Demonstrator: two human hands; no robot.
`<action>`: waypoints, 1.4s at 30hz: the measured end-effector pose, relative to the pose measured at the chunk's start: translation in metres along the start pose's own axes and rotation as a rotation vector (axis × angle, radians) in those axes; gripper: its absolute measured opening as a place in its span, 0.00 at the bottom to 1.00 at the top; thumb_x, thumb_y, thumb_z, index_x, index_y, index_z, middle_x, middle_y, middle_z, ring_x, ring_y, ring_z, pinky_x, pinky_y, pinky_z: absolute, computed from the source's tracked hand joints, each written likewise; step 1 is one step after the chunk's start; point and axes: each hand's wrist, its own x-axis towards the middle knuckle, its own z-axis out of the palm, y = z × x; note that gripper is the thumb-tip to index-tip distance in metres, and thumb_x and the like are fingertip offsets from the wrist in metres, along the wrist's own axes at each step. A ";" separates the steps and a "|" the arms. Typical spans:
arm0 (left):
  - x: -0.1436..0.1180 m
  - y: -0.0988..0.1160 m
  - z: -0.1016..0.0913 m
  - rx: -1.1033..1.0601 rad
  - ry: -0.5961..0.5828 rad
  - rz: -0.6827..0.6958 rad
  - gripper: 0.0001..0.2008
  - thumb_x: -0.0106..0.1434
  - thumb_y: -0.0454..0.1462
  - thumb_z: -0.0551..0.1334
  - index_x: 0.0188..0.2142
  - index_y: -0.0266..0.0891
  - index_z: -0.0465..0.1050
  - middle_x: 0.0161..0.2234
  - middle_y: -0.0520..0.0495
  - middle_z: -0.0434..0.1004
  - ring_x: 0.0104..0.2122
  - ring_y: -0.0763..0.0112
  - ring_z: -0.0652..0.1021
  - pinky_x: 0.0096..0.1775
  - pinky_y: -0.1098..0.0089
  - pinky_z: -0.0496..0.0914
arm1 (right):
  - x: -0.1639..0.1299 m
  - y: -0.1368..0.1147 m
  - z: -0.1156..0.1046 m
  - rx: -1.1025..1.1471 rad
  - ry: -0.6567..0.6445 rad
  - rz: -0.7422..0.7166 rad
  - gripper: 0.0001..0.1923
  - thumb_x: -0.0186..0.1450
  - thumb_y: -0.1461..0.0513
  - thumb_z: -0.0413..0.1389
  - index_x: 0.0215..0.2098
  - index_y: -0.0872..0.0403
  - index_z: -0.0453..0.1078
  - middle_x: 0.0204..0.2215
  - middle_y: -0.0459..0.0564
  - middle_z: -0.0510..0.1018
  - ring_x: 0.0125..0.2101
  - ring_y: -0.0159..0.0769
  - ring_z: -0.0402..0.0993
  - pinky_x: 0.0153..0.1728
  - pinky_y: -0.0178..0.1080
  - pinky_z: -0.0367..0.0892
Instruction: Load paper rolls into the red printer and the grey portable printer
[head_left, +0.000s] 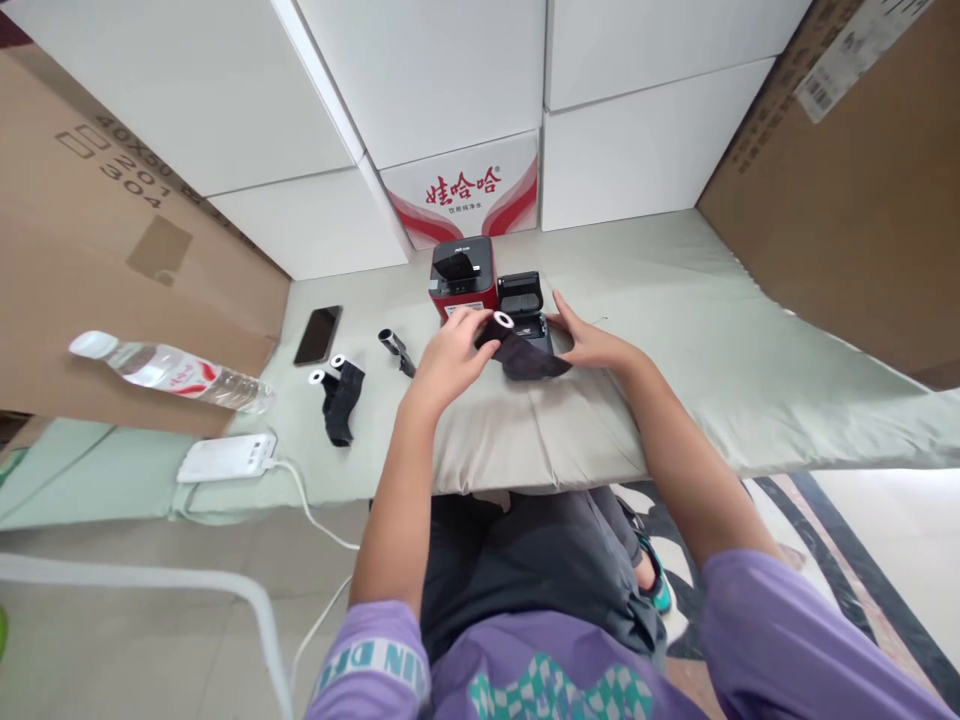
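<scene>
**Both hands on the black ribbon roll in front of the printer**

Your left hand [450, 350] has its grip clamped on the white-cored ribbon roll [501, 322], fingers curled over its left end. The roll's loose black film [529, 360] trails toward 5 o'clock onto the pale green tabletop [712, 350]. Your right hand [589, 340] lies flat with its fingers spread apart, touching the film's right edge and the black open tray [521, 295] behind it; it clasps nothing.

At 12 o'clock from the roll, just beside it, stands the red-and-black printer [463, 278], touching the tray on its right. At 9 o'clock from your left hand lies a small dark spindle [396, 350], then a second ribbon with two white cores [337, 395], and a black phone [318, 334]. Further toward 8 o'clock sit a white power strip [226, 458] and a water bottle [172, 372] on its side.
</scene>
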 end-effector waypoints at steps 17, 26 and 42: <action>-0.135 -0.087 -0.037 -0.471 0.970 -0.770 0.22 0.53 0.47 0.70 0.42 0.41 0.67 0.33 0.54 0.68 0.26 0.77 0.69 0.26 0.75 0.65 | 0.003 -0.001 0.000 0.041 0.031 0.040 0.83 0.47 0.46 0.77 0.78 0.46 0.20 0.75 0.61 0.56 0.75 0.59 0.49 0.74 0.65 0.39; -0.091 -0.102 -0.059 0.400 0.429 -0.839 0.17 0.64 0.50 0.64 0.43 0.40 0.79 0.44 0.39 0.81 0.46 0.52 0.79 0.51 0.57 0.72 | 0.002 -0.008 0.002 0.036 0.043 0.044 0.81 0.45 0.44 0.77 0.79 0.44 0.28 0.74 0.59 0.58 0.75 0.63 0.48 0.75 0.65 0.39; -0.049 -0.133 -0.067 0.561 0.300 -0.777 0.24 0.69 0.52 0.57 0.51 0.37 0.80 0.53 0.32 0.76 0.54 0.45 0.77 0.56 0.52 0.68 | 0.001 -0.022 0.003 -0.014 0.029 -0.015 0.73 0.48 0.43 0.75 0.79 0.44 0.39 0.75 0.55 0.58 0.75 0.64 0.49 0.75 0.64 0.41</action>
